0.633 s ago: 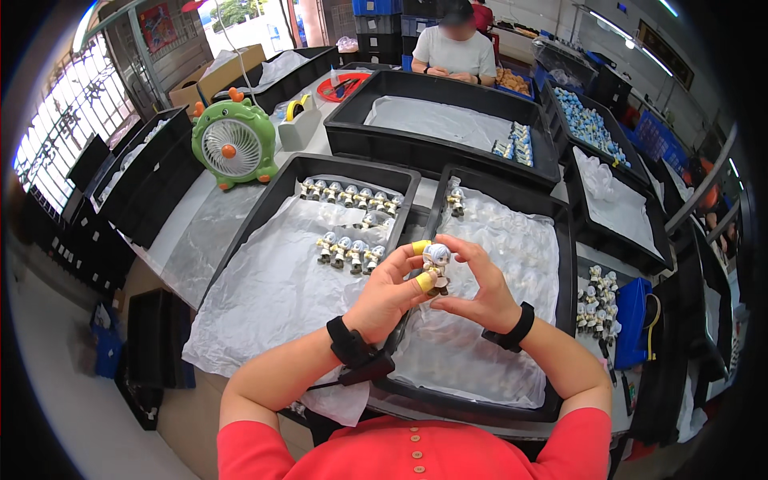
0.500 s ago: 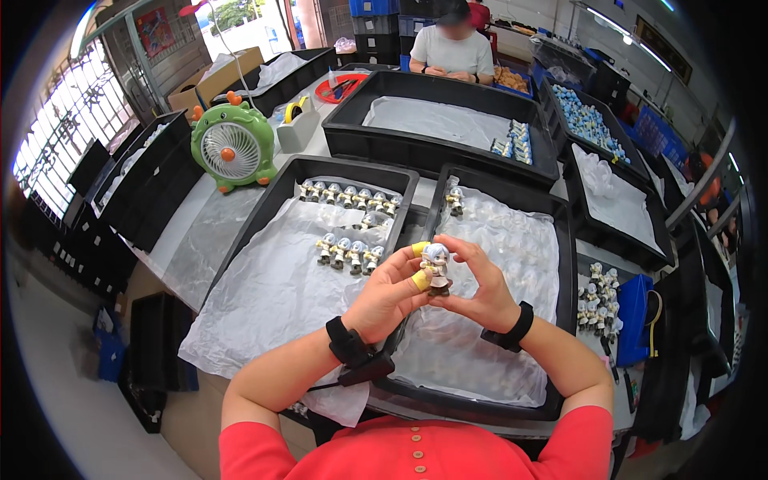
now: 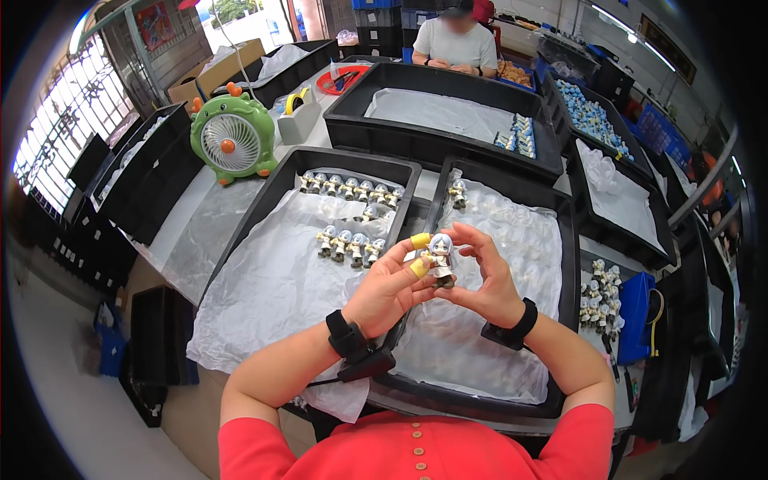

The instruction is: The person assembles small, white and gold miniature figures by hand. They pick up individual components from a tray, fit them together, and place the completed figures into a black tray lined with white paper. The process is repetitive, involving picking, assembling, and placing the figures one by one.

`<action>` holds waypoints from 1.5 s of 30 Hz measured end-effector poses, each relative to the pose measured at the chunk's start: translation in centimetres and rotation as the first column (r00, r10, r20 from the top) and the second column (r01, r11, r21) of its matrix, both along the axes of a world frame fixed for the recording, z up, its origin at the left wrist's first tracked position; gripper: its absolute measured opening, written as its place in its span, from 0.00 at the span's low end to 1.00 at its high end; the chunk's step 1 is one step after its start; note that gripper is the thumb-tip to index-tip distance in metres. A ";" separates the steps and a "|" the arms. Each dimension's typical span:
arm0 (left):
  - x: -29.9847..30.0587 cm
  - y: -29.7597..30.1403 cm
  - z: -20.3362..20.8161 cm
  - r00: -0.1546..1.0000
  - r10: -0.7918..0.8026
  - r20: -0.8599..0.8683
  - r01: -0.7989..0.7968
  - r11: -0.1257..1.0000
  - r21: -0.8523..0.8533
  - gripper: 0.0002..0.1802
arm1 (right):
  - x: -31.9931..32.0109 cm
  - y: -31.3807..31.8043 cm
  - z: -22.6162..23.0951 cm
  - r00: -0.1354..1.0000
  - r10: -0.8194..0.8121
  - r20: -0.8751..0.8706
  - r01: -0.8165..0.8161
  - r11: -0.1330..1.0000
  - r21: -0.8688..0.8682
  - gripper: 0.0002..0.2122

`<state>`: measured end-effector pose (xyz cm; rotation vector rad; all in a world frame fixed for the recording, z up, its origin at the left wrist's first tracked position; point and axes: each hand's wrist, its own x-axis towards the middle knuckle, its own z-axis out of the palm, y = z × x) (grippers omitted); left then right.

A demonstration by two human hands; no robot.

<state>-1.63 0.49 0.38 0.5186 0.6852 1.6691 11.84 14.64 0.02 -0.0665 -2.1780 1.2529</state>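
Above the gap between two lined trays I hold a small figurine (image 3: 441,254) upright, with pale grey hair, white clothes and a dark base. My left hand (image 3: 382,290) grips it from the left; thumb and forefinger wear yellow finger covers. My right hand (image 3: 490,284) curves around its other side, thumb at the base and forefinger by the hair. In the left black tray (image 3: 240,228), similar figurines (image 3: 350,246) stand in rows on white tissue. A single figurine (image 3: 457,194) lies at the far left corner of the right black tray (image 3: 569,264); tissue covers blurred shapes there.
A green fan (image 3: 234,140) and a tape dispenser (image 3: 299,118) stand beyond the left tray. Another long tray (image 3: 360,132) lies ahead, with a seated person (image 3: 454,44) behind it. More figurines (image 3: 600,300) cluster at the right, beside a blue bin (image 3: 636,316).
The figurine has moved slightly up and right in my hands and turned to face more forward. My right forefinger has shifted a little away from its head.
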 end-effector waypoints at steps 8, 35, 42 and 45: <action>0.3 0.1 0.0 0.987 -0.121 -0.107 0.103 0.981 -0.162 0.25 | 0.3 -1.2 1.1 0.999 0.007 -0.050 0.001 0.986 0.167 0.40; 1.0 0.3 -0.2 0.986 -0.159 0.058 0.164 0.981 -0.101 0.31 | 0.2 -1.6 0.9 0.991 0.124 0.046 -0.129 0.983 0.130 0.44; 0.9 0.3 0.1 0.982 -0.176 0.072 0.181 0.981 -0.068 0.30 | 0.1 -1.6 0.7 0.980 0.196 0.025 -0.193 0.978 -0.074 0.42; 0.9 0.4 0.0 0.978 -0.193 0.079 0.197 0.980 -0.040 0.30 | 0.3 -1.7 0.9 0.976 0.210 0.064 -0.192 0.958 -0.212 0.42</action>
